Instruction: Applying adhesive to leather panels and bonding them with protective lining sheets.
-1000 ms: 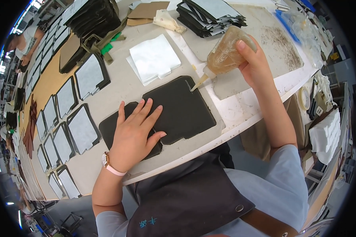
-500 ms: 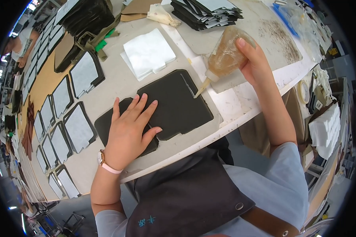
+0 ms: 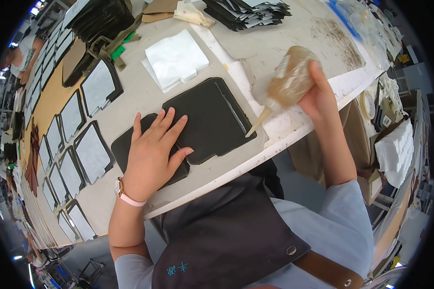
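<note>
My left hand (image 3: 152, 154) lies flat, fingers spread, on a black leather piece (image 3: 205, 118) that rests on the grey worktable (image 3: 130, 103). A second, smaller black piece (image 3: 125, 147) sits partly under my palm. My right hand (image 3: 318, 96) grips a brownish squeeze bottle of glue (image 3: 289, 82), tilted down to the left. Its nozzle tip (image 3: 250, 134) touches the right edge of the large black piece, where a pale glue line runs along that edge.
White sheets (image 3: 176, 58) lie stacked behind the black piece. Rows of grey-lined black panels (image 3: 74, 144) fill the table's left side. Stacks of dark pieces (image 3: 246, 10) stand at the back. A strip of paper (image 3: 236, 82) lies under the right edge. The table edge runs near my apron.
The bottle has travelled down along the right edge of the black piece toward me, leaving a glue line. My left hand stays pressed on the leather.
</note>
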Demonstrator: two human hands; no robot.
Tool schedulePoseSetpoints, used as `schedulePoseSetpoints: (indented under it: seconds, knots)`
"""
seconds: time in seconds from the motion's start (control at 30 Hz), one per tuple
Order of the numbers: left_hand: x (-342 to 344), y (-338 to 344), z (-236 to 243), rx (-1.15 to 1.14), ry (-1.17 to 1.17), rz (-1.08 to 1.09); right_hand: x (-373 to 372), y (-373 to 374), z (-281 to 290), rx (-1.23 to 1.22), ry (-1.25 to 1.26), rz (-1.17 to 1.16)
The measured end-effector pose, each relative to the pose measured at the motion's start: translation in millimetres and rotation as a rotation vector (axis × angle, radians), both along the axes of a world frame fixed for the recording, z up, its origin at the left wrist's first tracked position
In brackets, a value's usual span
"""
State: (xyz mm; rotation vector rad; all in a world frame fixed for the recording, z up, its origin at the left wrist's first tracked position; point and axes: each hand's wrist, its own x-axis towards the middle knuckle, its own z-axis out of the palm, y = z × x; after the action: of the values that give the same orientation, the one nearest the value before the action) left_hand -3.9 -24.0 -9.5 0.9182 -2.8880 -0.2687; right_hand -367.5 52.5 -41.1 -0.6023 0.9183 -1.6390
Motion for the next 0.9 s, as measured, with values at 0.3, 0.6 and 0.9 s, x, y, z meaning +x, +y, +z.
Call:
schedulePoseSetpoints:
  seconds: [0.3,0.6,0.9]
  knots:
    - [4.6,-2.4,-4.5,-0.022,0.047,0.012,46.6,117.5,0.2,-0.016,0.127,-0.178]
    - [5.2,-0.6,-5.4,-0.026,0.047,0.015,85.0,143.4,0.3,0.073,0.310,-0.469]
    - [6.2,-1.1,-7.8,-0.018,0.049,0.011,107.3,140.5,-7.2,0.044,0.295,-0.408]
